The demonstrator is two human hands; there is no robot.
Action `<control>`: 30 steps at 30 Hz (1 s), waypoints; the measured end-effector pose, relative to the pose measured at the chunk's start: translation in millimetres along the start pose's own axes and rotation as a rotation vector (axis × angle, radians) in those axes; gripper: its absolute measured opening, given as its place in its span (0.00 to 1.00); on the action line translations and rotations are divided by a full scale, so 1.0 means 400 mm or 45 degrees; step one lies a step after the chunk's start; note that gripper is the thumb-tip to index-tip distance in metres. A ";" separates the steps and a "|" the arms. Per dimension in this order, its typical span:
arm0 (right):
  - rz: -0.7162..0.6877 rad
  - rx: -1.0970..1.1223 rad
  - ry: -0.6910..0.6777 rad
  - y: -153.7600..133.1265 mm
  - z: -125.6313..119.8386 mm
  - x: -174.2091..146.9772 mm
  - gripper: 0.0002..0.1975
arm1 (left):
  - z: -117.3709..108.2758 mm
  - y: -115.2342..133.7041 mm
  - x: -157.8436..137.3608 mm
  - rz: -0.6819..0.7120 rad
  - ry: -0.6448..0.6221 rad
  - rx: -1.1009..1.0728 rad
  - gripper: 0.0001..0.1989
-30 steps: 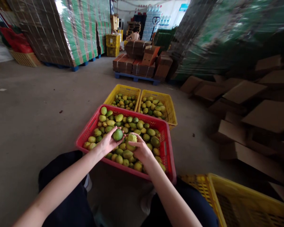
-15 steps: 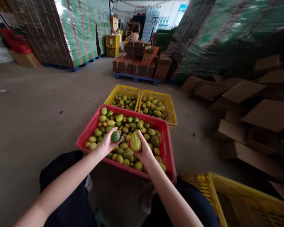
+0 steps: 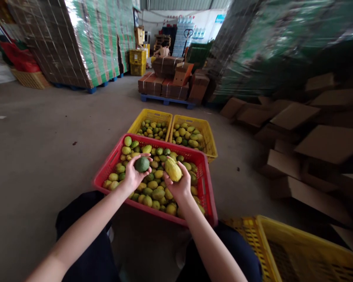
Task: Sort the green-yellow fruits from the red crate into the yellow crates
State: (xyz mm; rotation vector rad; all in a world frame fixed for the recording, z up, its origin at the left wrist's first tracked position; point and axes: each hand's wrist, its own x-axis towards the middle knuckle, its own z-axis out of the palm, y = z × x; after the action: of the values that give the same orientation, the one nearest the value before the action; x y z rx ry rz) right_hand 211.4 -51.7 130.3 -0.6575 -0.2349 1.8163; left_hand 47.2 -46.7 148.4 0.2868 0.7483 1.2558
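Note:
My left hand (image 3: 133,174) is closed around a dark green, roundish lemon (image 3: 142,164), its fingers curled under and behind the fruit. In my right hand (image 3: 182,188) lies a larger yellow-green lemon (image 3: 173,170), oblong and tilted, with the fingers wrapped about its side. Both hands are above a red crate (image 3: 209,188) filled with green and yellow lemons (image 3: 158,194). Beyond its far rim stand two yellow crates side by side, the left one (image 3: 134,124) and the right one (image 3: 211,143), both holding similar lemons.
Another yellow crate (image 3: 260,235) stands by my right knee. Cardboard boxes (image 3: 308,196) lie heaped at the right. Ahead, a blue pallet (image 3: 166,100) carries stacked cartons, with a person (image 3: 164,50) behind it. Wrapped pallet loads (image 3: 97,43) rise on both sides.
The green lemon in my left hand has come up slightly. My right hand has turned its yellow lemon to a more slanted position and moved it slightly right. The view has shifted slightly.

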 end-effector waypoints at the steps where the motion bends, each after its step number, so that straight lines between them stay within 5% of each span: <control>1: -0.051 0.063 0.000 0.001 0.001 0.003 0.16 | 0.002 0.000 0.004 0.003 -0.012 -0.068 0.13; 8: -0.126 0.341 0.094 0.035 0.025 0.028 0.13 | 0.010 -0.035 0.051 0.032 0.226 -0.568 0.16; 30: -0.086 0.279 0.115 0.046 0.023 0.047 0.15 | 0.015 -0.060 0.069 -0.010 0.217 -0.314 0.16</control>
State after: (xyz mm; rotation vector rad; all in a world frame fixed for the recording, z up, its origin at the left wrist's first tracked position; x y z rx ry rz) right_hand 187.4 -39.5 123.3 -0.5680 0.0025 1.7132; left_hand 72.2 -27.3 129.2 -0.0245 0.7295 1.3618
